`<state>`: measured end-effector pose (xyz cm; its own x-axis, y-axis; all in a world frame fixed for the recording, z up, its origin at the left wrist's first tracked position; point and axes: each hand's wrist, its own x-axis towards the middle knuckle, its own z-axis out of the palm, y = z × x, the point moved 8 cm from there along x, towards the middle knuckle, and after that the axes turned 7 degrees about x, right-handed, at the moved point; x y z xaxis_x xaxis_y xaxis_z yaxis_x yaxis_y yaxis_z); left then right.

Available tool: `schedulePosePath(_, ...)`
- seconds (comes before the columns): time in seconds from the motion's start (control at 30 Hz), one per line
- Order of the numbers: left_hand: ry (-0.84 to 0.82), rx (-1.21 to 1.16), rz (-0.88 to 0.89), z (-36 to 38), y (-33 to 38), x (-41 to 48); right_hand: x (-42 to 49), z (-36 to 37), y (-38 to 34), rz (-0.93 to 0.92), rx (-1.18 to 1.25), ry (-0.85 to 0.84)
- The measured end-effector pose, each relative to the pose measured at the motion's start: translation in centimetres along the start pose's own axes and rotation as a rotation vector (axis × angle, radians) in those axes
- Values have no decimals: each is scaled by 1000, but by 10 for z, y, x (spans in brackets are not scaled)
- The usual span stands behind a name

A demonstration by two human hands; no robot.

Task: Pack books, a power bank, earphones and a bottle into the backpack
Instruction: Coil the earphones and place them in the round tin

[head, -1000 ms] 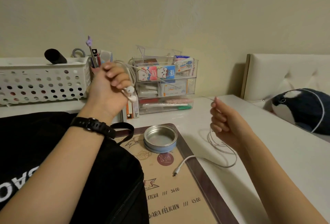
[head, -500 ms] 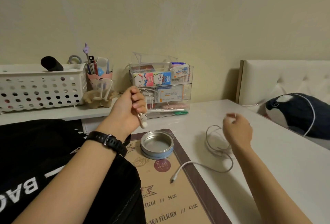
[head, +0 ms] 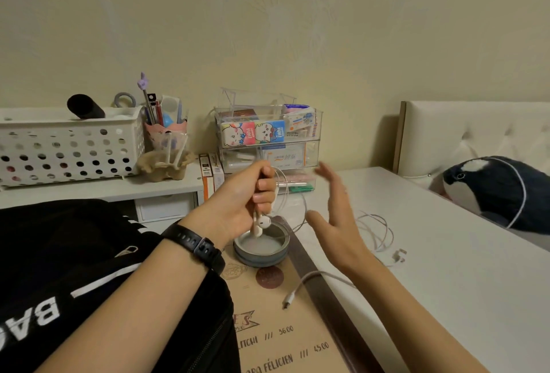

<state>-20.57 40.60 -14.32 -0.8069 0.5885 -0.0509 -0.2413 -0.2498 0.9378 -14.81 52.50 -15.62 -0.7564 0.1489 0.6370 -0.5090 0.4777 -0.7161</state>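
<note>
Earphones (head: 262, 223), glossy white buds on thin cord, dangle from the left hand (head: 238, 203), its fingers (head: 265, 185) curled round the cord, just above a round metal tin (head: 262, 250). The right hand (head: 336, 218) is spread wide and blurred. A soft black backpack (head: 59, 253) lies to the left, and the smooth white counter (head: 461, 283) runs open rightward.

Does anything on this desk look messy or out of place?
Yes: the earphones' cable is a loose tangle. The left hand grips the earbuds above the round tin, but white loops sprawl over the desk beside the open right hand.
</note>
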Motion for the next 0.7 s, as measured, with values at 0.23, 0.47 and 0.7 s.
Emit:
schedulePosePath(0.23,9,-78,66,6,4,-4,0,32,12,163,340,-95)
schedulePosePath(0.47,-30,-221,210,4,16,-1,-3,34,7,119,40,-159)
schedulePosePath(0.7,235,674,479,-8,28,-6,-4,24,-6,-184,-523,-62)
